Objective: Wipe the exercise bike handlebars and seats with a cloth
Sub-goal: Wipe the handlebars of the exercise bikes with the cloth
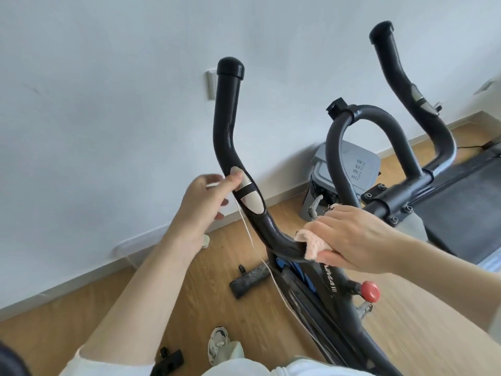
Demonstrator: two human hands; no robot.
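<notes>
1. The right hand [349, 237] presses a small pink fluffy cloth [311, 244] around the low bend of the left black curved tubular handlebar [226, 126] of the exercise bike. Its fingers are curled shut over the cloth, so the fabric wraps part of the tube and covers more than one side in a stroke.

2. The left hand [206, 199] rests higher up the same bar, its thumb touching the bar just beside the silver oval pulse-sensor pad [250, 198]. The other fingers are loosely spread and hold nothing. I judge this hand is there to steady the bar against the rubbing.

3. A thin cream cord [254, 248] hangs from near the sensor pad down past the frame. I cannot tell whether the left fingers touch it.

4. The right black handlebar [401, 77] and the grey central loop bar [360, 118] stand well apart from both hands. The seat is out of sight, so by my reading much of the job remains.

5. A grey lidded waste bin [349, 169] stands by the white wall [108, 77] beyond the bars, on the wooden plank floor [189, 294]. The red round adjustment knob [370, 291] sits below the right wrist on the frame.

6. The cord could snag the cloth if the wiping runs upward.
</notes>
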